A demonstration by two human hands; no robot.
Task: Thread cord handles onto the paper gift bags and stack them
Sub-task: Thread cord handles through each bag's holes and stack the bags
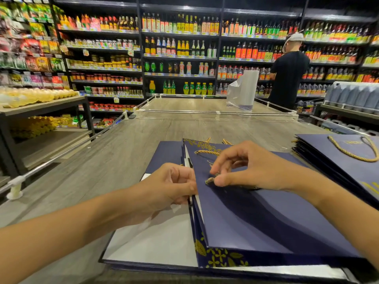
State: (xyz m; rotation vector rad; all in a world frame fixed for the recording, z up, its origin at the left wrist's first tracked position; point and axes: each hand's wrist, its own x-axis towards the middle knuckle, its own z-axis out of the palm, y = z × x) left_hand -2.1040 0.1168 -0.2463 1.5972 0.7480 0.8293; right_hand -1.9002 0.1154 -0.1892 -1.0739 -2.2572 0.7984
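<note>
A flat navy paper gift bag [256, 220] with gold leaf print lies on top of a pile of flat bags near the table's front. My left hand [174, 185] grips the bag's open left edge. My right hand [250, 167] rests on the bag's face, thumb and fingers pinching the knotted end of a gold cord [210, 180] at a hole. Another stretch of the gold cord handle [207, 152] shows near the bag's far end. To the right sits a stack of finished bags [338, 158] with a gold cord loop on top.
The grey wood-grain table [123, 152] has low clear rails along its edges. A roll of plastic bags [246, 89] stands at the far end. A person in a black shirt [289, 74] stands at the shelves of bottles behind. Egg trays sit at left.
</note>
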